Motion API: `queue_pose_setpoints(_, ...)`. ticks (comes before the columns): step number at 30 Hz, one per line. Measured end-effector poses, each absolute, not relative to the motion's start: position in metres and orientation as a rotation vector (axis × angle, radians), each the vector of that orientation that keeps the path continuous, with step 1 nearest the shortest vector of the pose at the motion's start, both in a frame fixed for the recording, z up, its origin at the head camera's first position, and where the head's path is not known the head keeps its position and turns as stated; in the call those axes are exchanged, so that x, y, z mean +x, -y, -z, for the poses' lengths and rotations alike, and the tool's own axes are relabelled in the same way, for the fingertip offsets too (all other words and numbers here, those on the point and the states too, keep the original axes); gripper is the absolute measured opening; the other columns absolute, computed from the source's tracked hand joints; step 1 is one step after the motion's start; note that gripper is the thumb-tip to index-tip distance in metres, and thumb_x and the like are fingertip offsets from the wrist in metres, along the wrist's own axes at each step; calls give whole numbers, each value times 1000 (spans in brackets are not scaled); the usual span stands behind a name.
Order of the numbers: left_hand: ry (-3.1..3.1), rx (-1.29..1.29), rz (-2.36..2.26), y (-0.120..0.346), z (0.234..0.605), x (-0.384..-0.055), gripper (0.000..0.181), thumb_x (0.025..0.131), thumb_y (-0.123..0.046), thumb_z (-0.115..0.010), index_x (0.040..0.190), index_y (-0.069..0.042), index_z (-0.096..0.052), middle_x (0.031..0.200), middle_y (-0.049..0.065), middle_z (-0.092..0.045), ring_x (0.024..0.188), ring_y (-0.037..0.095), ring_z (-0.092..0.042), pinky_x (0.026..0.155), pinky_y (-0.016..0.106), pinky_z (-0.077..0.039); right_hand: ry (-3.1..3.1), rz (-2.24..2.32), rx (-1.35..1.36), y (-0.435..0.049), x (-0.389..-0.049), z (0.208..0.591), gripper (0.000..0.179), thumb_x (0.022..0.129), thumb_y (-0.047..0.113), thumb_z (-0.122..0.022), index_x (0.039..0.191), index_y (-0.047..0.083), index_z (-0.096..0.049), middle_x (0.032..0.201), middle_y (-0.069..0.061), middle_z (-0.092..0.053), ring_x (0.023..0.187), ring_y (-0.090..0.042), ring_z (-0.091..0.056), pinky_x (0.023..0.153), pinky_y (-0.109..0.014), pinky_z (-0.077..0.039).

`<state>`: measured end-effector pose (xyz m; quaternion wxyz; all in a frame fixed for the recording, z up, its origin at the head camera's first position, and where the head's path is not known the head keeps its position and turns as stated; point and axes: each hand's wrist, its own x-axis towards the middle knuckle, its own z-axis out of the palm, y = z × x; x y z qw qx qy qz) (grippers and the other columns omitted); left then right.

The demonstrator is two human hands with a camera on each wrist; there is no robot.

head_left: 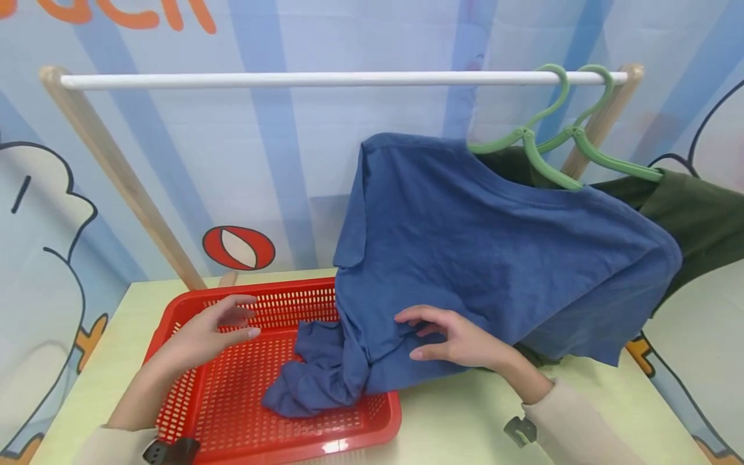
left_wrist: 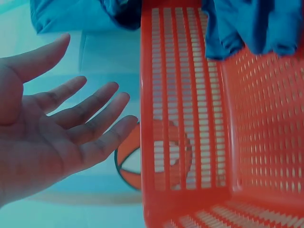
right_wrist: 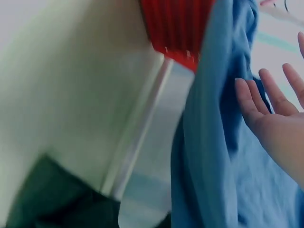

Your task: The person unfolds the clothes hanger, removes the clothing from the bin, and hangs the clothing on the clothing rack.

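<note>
A blue T-shirt [head_left: 442, 245] hangs askew from a green hanger [head_left: 549, 161] on the rack, its lower end trailing into a red basket [head_left: 279, 445]. Over the basket's left part, my left hand [head_left: 209, 329] holds nothing, its fingers relaxed and spread in the left wrist view. My right hand [head_left: 459, 339] is in front of the shirt's lower part, fingers loosely bent and gripping nothing. In the right wrist view the shirt's fold [right_wrist: 209, 142] hangs beside the right fingertips [right_wrist: 244, 92]. The shirt's bunched end [head_left: 320, 381] lies inside the basket.
A white rail [head_left: 302, 80] on wooden posts [head_left: 134, 187] spans the back. Behind the blue shirt, a dark green garment [head_left: 703, 213] hangs on a second green hanger [head_left: 616, 161] at the right. Basket and rack stand on a pale yellow-green table [head_left: 459, 426] before a printed backdrop.
</note>
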<state>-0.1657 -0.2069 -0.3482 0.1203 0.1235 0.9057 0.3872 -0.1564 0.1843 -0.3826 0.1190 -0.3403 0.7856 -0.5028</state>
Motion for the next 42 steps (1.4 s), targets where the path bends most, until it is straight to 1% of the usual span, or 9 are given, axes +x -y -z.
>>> queue_pose_setpoints(4,-2658,323,-1104,224,347,-158,67,84,-36,-64,134,0,-37,126,24,-47,114,40,-44,82,48,-47,-2312,1422,-1086,-165,-151,387,49,81,19,-70,125,4,-53,129,-6,-49,117,-21,-42,93,-37,-40)
queue_pose_setpoints(11,-2653,238,-1045,252,344,-145,71,87,-40,-60,135,4,-32,130,29,-40,116,45,-40,79,53,-47,-2314,1377,-1297,-135,-145,390,47,80,20,-71,123,7,-55,127,-2,-51,116,-18,-39,96,-35,-36)
queue_pose_setpoints(16,-2690,178,-988,278,345,-138,73,88,-42,-57,136,5,-30,131,30,-38,116,46,-39,76,56,-46,-2345,1244,-1263,-128,-147,397,49,80,23,-71,124,12,-55,126,4,-50,118,-15,-36,99,-34,-34)
queue_pose_setpoints(23,-2706,84,-926,307,361,-134,76,85,-41,-61,134,8,-31,130,33,-36,112,51,-38,72,54,-49,-2449,1123,-1239,-135,-154,404,51,77,18,-74,124,12,-56,129,-1,-50,110,-16,-39,93,-32,-36)
queue_pose_setpoints(29,-2668,38,-913,323,378,-130,76,85,-35,-64,134,10,-27,129,36,-33,107,52,-41,69,49,-51,-2485,1062,-1231,-132,-156,405,48,78,18,-73,122,12,-57,125,-1,-51,106,-16,-38,91,-32,-36)
queue_pose_setpoints(32,-2628,13,-934,329,385,-128,76,84,-29,-66,135,11,-25,127,39,-33,101,48,-49,69,45,-52,-2508,1045,-1215,-129,-156,406,44,78,17,-73,120,13,-59,121,0,-52,103,-15,-38,90,-33,-36)
queue_pose_setpoints(36,-2557,-56,-991,334,392,-128,75,83,-21,-67,134,12,-24,119,39,-41,92,37,-58,69,43,-53,-2518,1021,-1229,-125,-157,408,39,78,16,-72,117,14,-62,123,1,-53,98,-13,-37,87,-31,-36)
queue_pose_setpoints(38,-2530,-83,-1024,335,394,-127,75,82,-19,-68,134,13,-24,115,38,-44,89,32,-60,69,42,-53,-2530,1000,-1241,-124,-157,409,38,79,15,-71,116,14,-62,123,2,-54,95,-12,-37,85,-29,-35)
queue_pose_setpoints(42,-2515,-85,-1073,337,396,-126,73,83,-16,-67,134,13,-23,114,37,-45,88,30,-61,69,42,-53,-2578,972,-1242,-122,-157,411,37,79,12,-71,114,11,-63,118,1,-57,93,-13,-37,82,-28,-35)
